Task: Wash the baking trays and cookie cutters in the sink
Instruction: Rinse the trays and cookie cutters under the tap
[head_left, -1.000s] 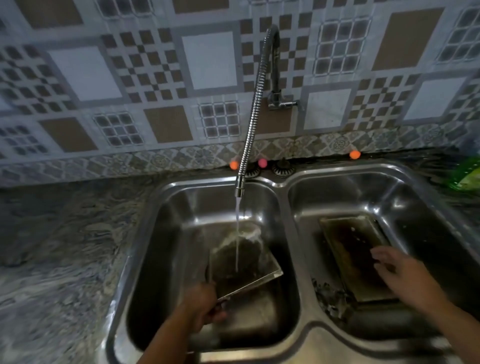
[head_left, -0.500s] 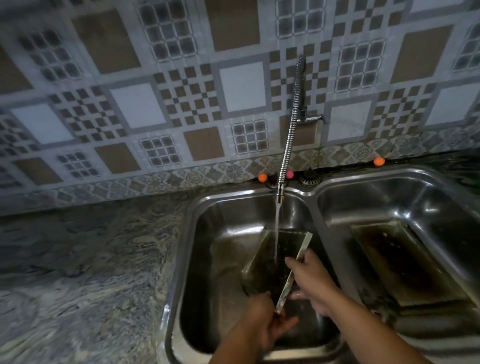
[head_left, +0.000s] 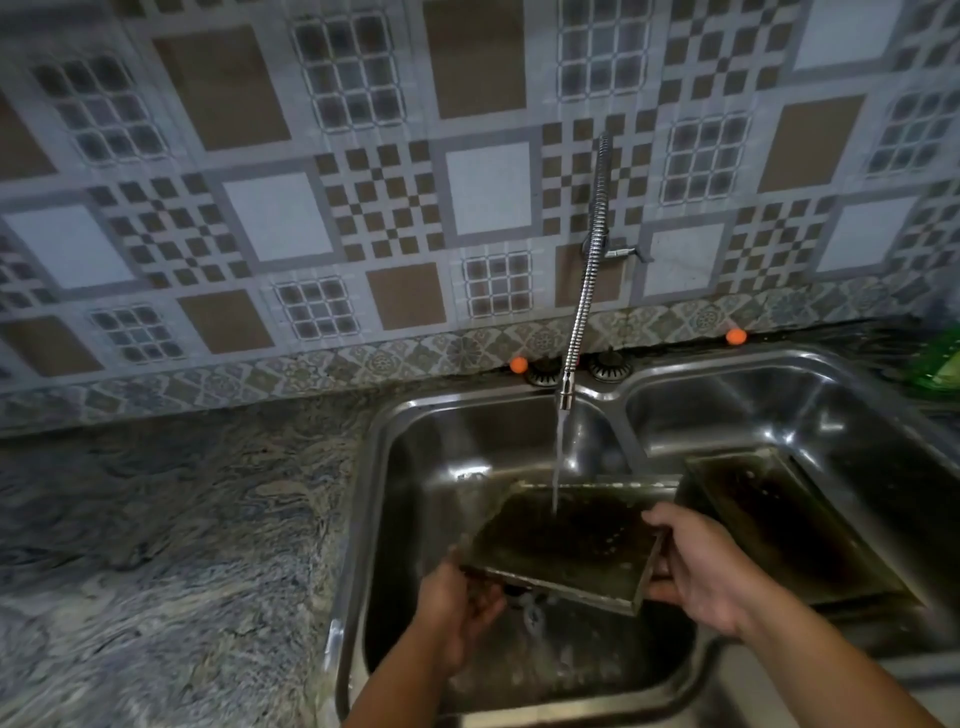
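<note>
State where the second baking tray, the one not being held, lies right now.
In the head view, the second baking tray lies in the sink's right basin, right of the right hand.

The whole scene is looking dim and bluish, with the steel sink (head_left: 613, 395) catching small bright glints along its rims and walls while its basins are sinking into deep shadow. The tray (head_left: 561, 540) under the water is showing as a nearly black patch with little detail. The wide lens is bending the tiled wall (head_left: 363, 208) and the stone counter (head_left: 156, 519) toward the edges, and the picture is looking soft and slightly smeared throughout, most of all at the corners.
</note>
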